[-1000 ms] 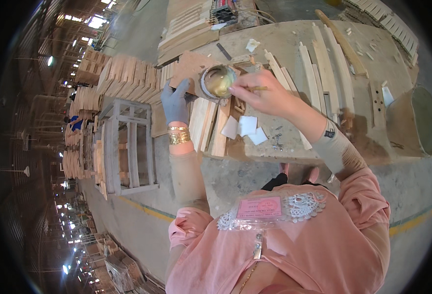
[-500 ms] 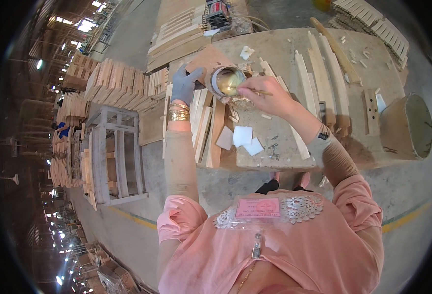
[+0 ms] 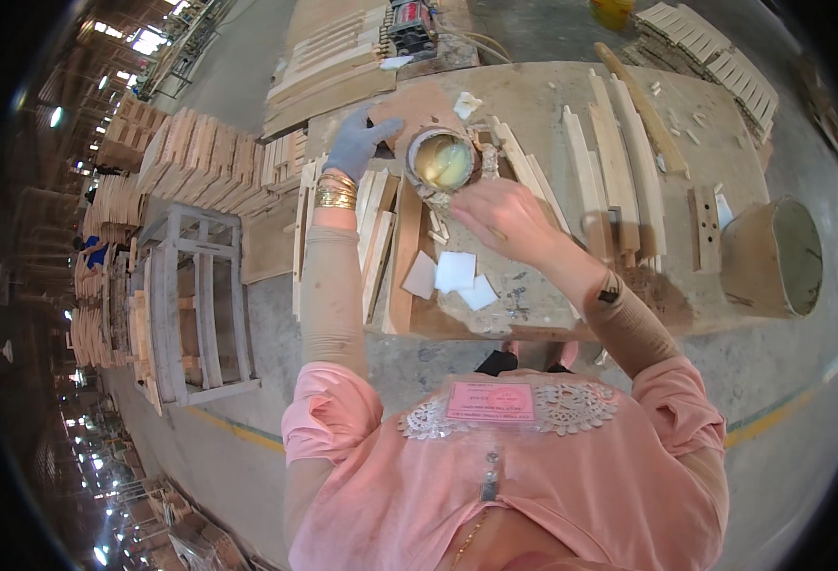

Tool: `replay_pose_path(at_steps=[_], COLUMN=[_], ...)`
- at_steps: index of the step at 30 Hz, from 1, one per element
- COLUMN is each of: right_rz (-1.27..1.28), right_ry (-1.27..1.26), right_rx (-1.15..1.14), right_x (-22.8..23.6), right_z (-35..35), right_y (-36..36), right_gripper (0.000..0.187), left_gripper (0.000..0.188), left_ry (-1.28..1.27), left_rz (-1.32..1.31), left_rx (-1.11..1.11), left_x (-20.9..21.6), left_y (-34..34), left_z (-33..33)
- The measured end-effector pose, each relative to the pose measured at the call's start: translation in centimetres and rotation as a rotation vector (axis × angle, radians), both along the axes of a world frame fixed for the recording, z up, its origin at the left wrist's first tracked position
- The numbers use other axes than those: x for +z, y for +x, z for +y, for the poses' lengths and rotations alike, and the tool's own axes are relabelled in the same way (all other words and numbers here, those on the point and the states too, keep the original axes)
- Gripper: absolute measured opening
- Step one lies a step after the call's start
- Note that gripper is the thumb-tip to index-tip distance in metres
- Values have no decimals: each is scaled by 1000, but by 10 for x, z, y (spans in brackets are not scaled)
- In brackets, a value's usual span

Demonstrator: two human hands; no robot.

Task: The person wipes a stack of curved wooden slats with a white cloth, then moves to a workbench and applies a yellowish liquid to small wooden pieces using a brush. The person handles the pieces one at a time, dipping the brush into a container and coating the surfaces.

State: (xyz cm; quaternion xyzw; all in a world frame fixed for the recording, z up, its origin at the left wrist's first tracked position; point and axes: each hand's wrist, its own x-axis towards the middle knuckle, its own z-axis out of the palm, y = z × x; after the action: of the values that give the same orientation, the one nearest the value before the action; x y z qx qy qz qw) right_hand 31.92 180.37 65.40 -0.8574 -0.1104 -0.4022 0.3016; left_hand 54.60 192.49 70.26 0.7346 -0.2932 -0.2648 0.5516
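Note:
A round can (image 3: 441, 160) of pale yellowish, glossy liquid stands on the workbench, its rim crusted. My right hand (image 3: 505, 221), bare, is closed round a thin stick at the can's near right rim. A bit of the stick's end shows below the fingers; its other end is hard to make out. My left hand (image 3: 357, 143), in a grey glove, has thumb and fingers apart at the left edge of a brown board (image 3: 419, 107) beside the can. Whether it presses on the board I cannot tell. White square pads (image 3: 456, 271) lie nearer me.
Wooden strips (image 3: 395, 238) lie left of the pads, longer pieces (image 3: 619, 162) to the right. A large bucket (image 3: 771, 257) stands at the bench's right end. Stacked wooden parts (image 3: 200, 162) and a grey frame (image 3: 195, 305) are at left. A machine (image 3: 411, 27) sits at the far side.
My right hand has moved nearer me, from over the can's mouth to its near right rim, and the stick has tilted. The left hand's fingers are more spread. The whole view has shifted slightly.

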Motion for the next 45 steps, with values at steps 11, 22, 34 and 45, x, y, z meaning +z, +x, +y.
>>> replay_pose_path(at_steps=[11,22,34,45], right_rz=[2,30,120,178], right_ry=[-33,-120,-38,117], right_rx=[-258,-111,-292,-211], right_x=[6,-7,-1,6], right_z=[9,34,22,37], right_y=[4,-3,-2,-3], right_gripper=[10,8,12,7], left_gripper=[46,42,44,46], left_ry=[-44,-49,-49,-14], left_rz=[-62,-22,-88,-24], left_rx=[-26,-14,-13,-18], left_x=[-8,-15,-17,-14], left_y=[-3,1,5,4], left_z=[6,10,12,12])
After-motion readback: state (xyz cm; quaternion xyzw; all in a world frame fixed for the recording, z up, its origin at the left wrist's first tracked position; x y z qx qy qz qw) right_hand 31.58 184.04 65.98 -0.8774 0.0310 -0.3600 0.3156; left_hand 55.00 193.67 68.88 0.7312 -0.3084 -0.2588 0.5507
